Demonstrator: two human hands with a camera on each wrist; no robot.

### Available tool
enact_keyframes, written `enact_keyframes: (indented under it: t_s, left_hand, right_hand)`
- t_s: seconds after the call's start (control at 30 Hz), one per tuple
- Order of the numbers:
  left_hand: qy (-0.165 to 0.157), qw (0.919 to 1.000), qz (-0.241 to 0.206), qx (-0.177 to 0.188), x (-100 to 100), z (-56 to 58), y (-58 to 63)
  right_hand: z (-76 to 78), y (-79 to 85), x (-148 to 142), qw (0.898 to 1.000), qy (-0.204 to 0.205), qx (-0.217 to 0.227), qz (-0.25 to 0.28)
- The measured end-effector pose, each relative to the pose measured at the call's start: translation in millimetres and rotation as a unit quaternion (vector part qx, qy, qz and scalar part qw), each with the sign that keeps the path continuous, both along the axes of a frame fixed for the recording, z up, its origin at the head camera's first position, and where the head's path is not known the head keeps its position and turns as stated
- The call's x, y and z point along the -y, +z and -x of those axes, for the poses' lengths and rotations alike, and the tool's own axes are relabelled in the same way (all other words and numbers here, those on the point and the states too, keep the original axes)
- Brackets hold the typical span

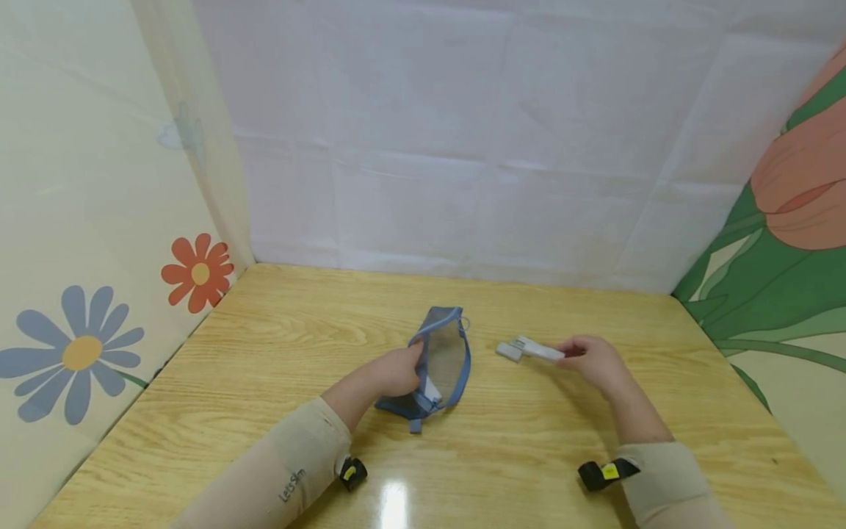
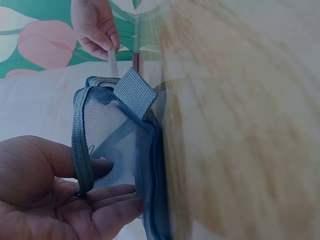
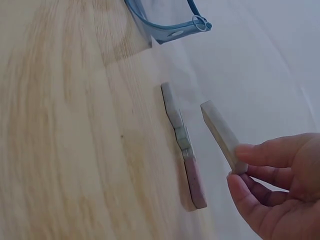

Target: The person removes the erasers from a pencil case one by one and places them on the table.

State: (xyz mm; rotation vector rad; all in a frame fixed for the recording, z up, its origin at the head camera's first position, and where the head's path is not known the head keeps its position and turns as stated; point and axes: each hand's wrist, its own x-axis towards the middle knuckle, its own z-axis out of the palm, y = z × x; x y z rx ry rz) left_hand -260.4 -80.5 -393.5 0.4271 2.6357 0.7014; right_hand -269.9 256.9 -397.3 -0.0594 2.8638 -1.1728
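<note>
My left hand grips the rim of a blue mesh zip pouch, which stands with its mouth spread wide. In the left wrist view the thumb passes over the pouch's edge band, and the other fingers lie by its mesh side. A whitish piece shows inside the pouch. Out to the right, my right hand pinches one end of a flat light-grey bar between thumb and fingers, held above the table. Below it lie a grey bar, a greenish piece and a reddish bar.
The wood-grain table meets a white cloth backdrop at the rear. Flower-printed panels stand along the left and right sides. A blue fabric tab sticks out from the pouch's near end.
</note>
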Motion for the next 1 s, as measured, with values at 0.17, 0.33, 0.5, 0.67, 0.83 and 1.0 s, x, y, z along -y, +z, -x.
enact_keyframes:
  t_s: [0.17,0.33,0.5,0.67,0.83,1.0]
  left_hand:
    - [0.001,1.0000,0.001,0.000,-0.5,0.5,0.1]
    - [0.004,1.0000,0.000,0.001,-0.4,0.7,-1.2]
    - [0.004,1.0000,-0.004,0.001,0.6,1.6,-3.6]
    - [0.005,0.9999,-0.009,0.002,0.4,1.6,-3.5]
    - [0.005,0.9999,-0.010,0.002,0.2,1.8,-3.2]
    - [0.004,1.0000,-0.006,-0.001,0.0,1.7,-2.9]
  right_hand:
    - [-0.5,-2.4,-6.4,1.000,-0.007,0.008,-0.007]
    - [-1.4,-6.4,-13.1,1.000,-0.012,0.020,-0.012]
    - [-0.6,-11.6,-18.5,1.000,-0.011,0.009,-0.002]
    - [1.6,-18.0,-22.4,1.000,0.001,-0.010,-0.002]
    - [1.2,-21.2,-22.3,1.000,0.004,-0.006,-0.019]
    - [-1.7,-19.9,-20.1,1.000,0.004,-0.005,-0.029]
